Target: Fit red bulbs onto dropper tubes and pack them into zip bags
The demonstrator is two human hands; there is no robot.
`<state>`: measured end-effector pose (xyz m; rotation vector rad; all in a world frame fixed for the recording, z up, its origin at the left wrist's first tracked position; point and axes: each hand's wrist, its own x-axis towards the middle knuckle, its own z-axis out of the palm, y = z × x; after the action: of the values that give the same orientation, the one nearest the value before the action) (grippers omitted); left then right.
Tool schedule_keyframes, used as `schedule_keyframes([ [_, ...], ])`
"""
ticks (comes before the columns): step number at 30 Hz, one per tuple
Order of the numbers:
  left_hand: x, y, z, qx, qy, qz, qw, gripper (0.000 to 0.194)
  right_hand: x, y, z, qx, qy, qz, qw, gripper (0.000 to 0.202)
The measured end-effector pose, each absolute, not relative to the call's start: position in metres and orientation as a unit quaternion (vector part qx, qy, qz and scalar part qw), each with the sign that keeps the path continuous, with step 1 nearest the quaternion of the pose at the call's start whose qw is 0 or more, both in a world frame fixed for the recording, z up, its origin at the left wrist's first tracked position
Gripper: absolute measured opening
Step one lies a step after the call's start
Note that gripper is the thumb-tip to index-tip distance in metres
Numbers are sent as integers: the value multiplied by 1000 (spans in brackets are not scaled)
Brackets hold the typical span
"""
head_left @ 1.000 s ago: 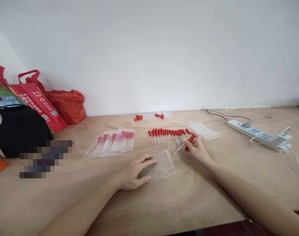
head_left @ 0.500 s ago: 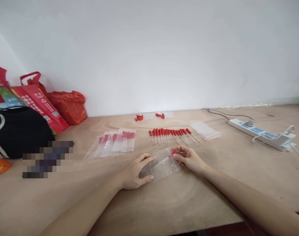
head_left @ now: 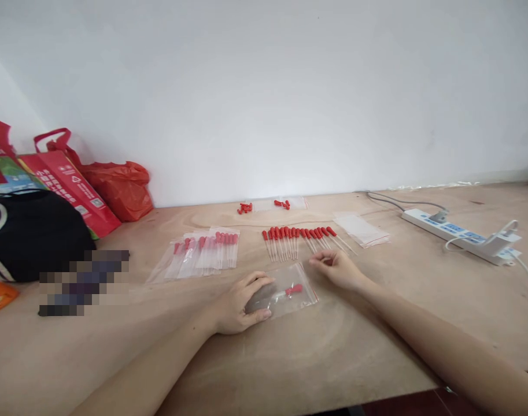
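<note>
A clear zip-lock bag (head_left: 276, 309) lies on the wooden table with a dropper (head_left: 295, 289) inside it, its red bulb close to the bag's mouth. Over the bag's left end rests my left hand (head_left: 246, 303), holding it with the fingers along the far side and the thumb on the near side. My right hand (head_left: 336, 268) is just past the bag's upper right corner, apart from it; its fingers are curled together and nothing shows in them. Behind the hands lies a row of red-bulbed droppers (head_left: 285, 234). Bagged droppers (head_left: 209, 248) overlap at the left.
More flat bags (head_left: 361, 229) lie to the right of the row. Loose red bulbs (head_left: 245, 208) sit near the wall. A power strip (head_left: 458, 234) with cables is on the right. A black bag (head_left: 38, 231) and a red plastic bag (head_left: 118, 188) stand at left.
The dropper has gone further into the bag, its bulb now inside. My right hand has let go of it and moved slightly right and away from the bag. My left hand stays put.
</note>
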<state>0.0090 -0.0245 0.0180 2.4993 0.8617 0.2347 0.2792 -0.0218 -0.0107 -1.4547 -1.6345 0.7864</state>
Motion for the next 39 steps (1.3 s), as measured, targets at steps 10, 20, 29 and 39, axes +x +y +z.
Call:
schedule_keyframes([
  [10, 11, -23, 16, 912, 298, 117, 255, 19, 347, 61, -2, -831, -492, 92, 242, 43],
  [20, 9, -21, 17, 916, 280, 109, 267, 18, 347, 51, 13, -774, -506, 135, 356, 20],
  [29, 7, -22, 15, 917, 297, 101, 245, 46, 301, -10, -3, -497, -353, 445, 656, 29],
  [39, 8, -24, 15, 910, 319, 104, 246, 59, 253, -38, -19, -490, -370, 515, 598, 36],
])
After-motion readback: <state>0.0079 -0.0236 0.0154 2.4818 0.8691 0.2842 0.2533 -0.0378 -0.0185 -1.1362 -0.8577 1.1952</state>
